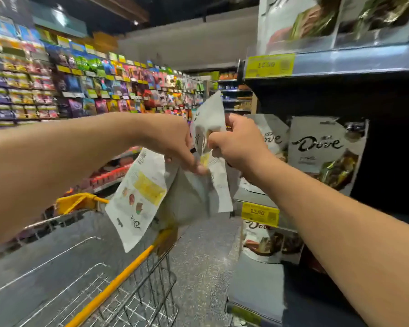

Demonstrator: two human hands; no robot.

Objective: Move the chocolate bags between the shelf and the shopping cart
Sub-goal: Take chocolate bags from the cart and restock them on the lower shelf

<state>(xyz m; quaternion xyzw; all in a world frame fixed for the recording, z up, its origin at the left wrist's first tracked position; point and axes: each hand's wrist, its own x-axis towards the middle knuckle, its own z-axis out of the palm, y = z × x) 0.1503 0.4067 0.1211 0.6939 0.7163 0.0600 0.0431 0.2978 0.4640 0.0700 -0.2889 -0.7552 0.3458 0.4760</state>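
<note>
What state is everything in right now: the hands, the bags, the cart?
Left hand: grips a Dove bag, hanging upside down, back showing.
Right hand: pinches a second Dove bag, held up.
Shelf Dove bags: standing upright, fronts out.
Shopping cart: below the held bags.

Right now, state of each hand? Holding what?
left hand: closed, gripping the hanging chocolate bag.
right hand: closed, pinching the upright chocolate bag.
</note>
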